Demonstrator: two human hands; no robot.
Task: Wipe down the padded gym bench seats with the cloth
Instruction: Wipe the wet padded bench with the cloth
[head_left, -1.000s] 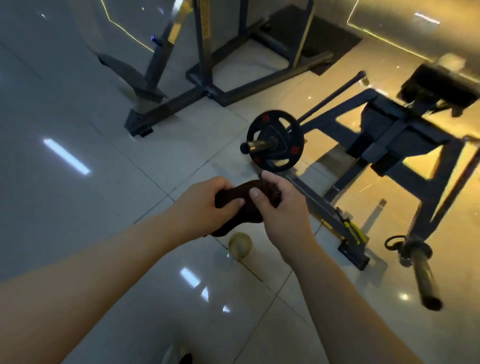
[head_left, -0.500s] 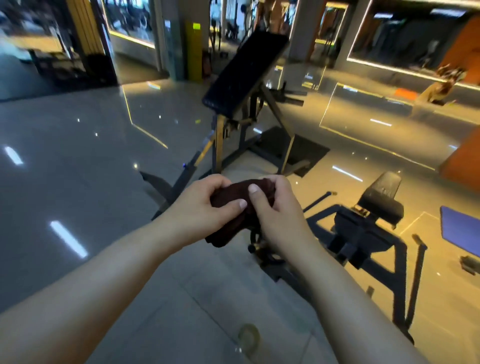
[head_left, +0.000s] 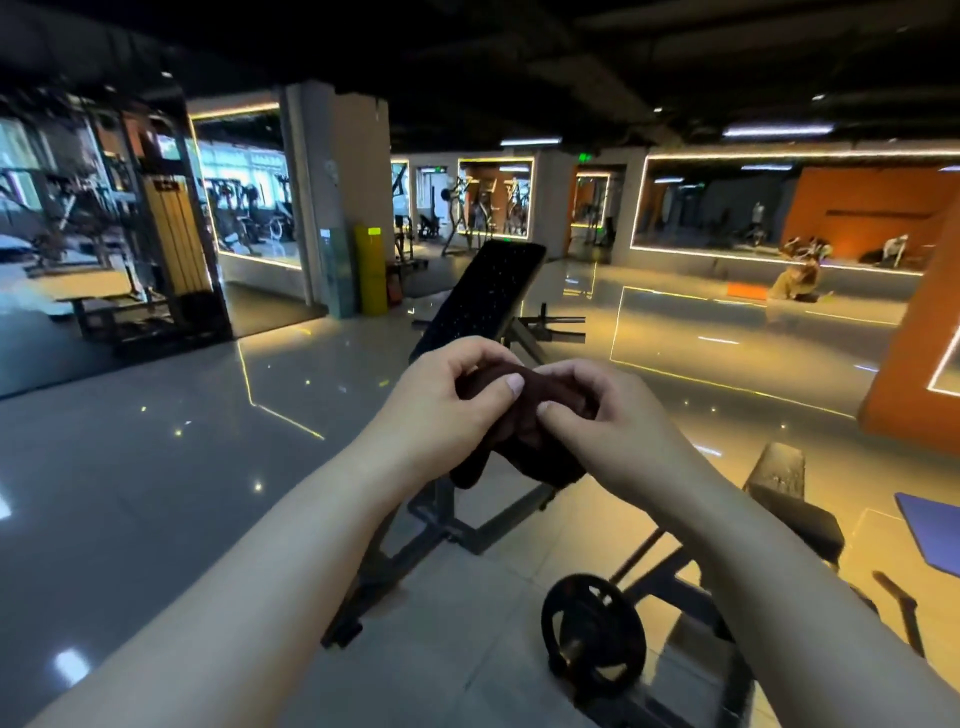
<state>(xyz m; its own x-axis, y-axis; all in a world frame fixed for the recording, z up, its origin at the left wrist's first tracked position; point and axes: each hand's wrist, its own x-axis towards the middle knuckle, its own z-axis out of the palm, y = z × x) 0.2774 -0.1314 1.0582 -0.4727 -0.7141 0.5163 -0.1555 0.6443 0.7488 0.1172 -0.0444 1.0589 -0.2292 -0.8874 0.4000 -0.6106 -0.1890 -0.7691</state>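
Note:
A dark brown cloth (head_left: 524, 447) is bunched between both hands in the middle of the view. My left hand (head_left: 441, 410) grips its left side, thumb across the top. My right hand (head_left: 597, 421) pinches its right side, with part of the cloth hanging below. Straight behind the hands stands a black padded incline bench pad (head_left: 483, 301), tilted up on a grey steel frame (head_left: 447, 525). A smaller black padded seat (head_left: 789, 499) sits low at the right on its own frame.
A black weight plate (head_left: 592, 631) on a bar lies on the glossy tiled floor at the lower right. A blue mat (head_left: 935, 535) lies at the far right edge. An orange wall, mirrors, a pillar and other machines ring the room.
The view has tilted up from the floor to the room, bringing the incline bench and the small seat into sight. Both hands keep working the cloth.

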